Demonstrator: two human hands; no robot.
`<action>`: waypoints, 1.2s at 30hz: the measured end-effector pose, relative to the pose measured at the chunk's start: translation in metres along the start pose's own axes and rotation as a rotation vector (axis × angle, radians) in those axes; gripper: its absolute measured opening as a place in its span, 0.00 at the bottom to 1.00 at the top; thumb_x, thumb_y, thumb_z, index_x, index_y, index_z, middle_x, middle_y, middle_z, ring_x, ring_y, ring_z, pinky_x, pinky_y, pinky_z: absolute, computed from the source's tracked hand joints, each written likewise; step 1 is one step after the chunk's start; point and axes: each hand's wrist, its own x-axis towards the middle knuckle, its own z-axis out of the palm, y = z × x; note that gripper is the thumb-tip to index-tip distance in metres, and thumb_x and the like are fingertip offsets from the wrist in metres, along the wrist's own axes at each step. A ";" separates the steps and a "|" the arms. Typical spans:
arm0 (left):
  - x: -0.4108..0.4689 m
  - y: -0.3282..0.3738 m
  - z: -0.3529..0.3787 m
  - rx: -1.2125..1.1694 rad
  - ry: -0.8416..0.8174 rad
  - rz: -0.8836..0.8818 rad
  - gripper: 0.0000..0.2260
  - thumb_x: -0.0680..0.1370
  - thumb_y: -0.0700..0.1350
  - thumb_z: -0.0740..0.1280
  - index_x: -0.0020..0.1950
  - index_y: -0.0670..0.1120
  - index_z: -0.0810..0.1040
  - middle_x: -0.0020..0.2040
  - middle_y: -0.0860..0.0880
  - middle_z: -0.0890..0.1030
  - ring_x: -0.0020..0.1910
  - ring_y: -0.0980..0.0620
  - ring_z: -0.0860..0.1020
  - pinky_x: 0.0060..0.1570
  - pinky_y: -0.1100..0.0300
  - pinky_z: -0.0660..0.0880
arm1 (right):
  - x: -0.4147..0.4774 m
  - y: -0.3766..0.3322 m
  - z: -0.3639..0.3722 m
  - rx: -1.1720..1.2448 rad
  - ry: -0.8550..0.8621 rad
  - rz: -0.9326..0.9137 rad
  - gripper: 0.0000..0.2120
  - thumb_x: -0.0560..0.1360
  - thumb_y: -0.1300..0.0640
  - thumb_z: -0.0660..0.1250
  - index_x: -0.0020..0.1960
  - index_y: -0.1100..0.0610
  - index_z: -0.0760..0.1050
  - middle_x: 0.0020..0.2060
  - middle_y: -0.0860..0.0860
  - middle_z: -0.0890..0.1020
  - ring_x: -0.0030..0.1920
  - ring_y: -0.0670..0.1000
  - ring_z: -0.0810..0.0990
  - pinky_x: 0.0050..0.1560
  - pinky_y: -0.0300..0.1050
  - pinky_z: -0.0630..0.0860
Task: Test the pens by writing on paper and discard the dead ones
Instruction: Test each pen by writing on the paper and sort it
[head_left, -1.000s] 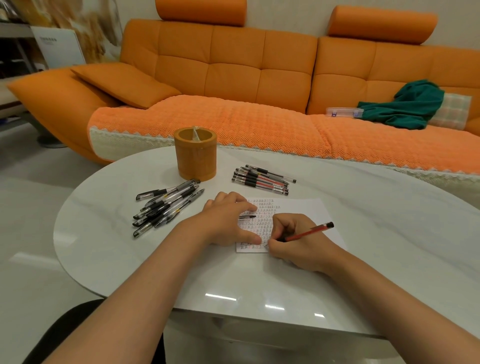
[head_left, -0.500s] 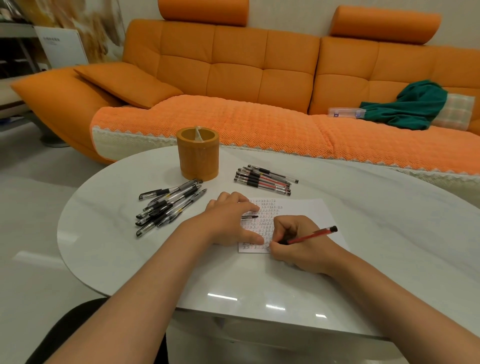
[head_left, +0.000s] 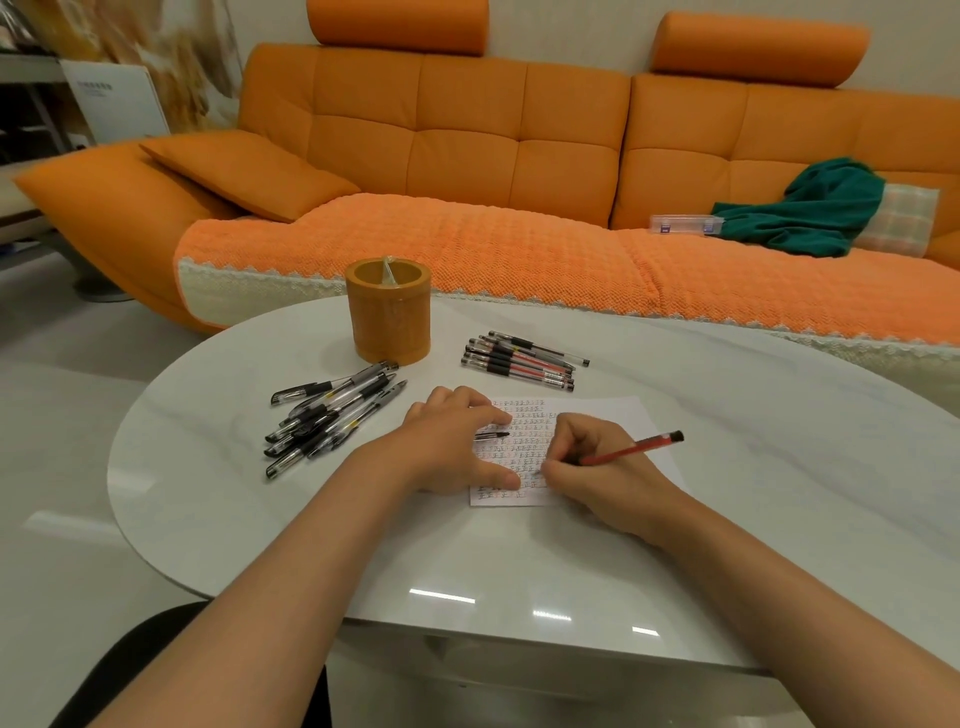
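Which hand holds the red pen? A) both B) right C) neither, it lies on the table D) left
B: the right hand grips the red pen with its tip down at the paper, while the left hand rests on the sheet.

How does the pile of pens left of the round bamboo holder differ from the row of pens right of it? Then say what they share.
The left pile of clear black-capped pens lies criss-crossed; the right row of clear pens lies neat and parallel. The left pile looks all black; the right row mixes red and black. Both lie flat on the white round table.
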 end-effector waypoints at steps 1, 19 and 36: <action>0.000 0.000 0.000 -0.001 -0.002 0.000 0.38 0.70 0.69 0.70 0.77 0.61 0.62 0.76 0.55 0.60 0.74 0.51 0.55 0.72 0.50 0.56 | 0.001 0.000 -0.002 0.047 0.044 0.018 0.10 0.73 0.69 0.68 0.37 0.59 0.72 0.31 0.56 0.77 0.30 0.50 0.73 0.28 0.41 0.68; -0.006 -0.006 -0.006 -0.021 0.205 -0.028 0.06 0.77 0.56 0.70 0.53 0.61 0.78 0.58 0.58 0.75 0.60 0.56 0.71 0.59 0.53 0.73 | 0.016 -0.024 -0.018 0.461 0.091 0.106 0.20 0.82 0.70 0.50 0.59 0.61 0.80 0.43 0.59 0.79 0.33 0.58 0.78 0.29 0.49 0.77; -0.004 -0.005 -0.012 -0.264 0.304 -0.044 0.07 0.83 0.48 0.62 0.55 0.57 0.79 0.50 0.59 0.79 0.47 0.59 0.76 0.45 0.61 0.72 | 0.021 -0.038 -0.021 0.049 0.240 0.006 0.20 0.78 0.63 0.68 0.65 0.47 0.69 0.46 0.56 0.81 0.32 0.52 0.80 0.33 0.50 0.78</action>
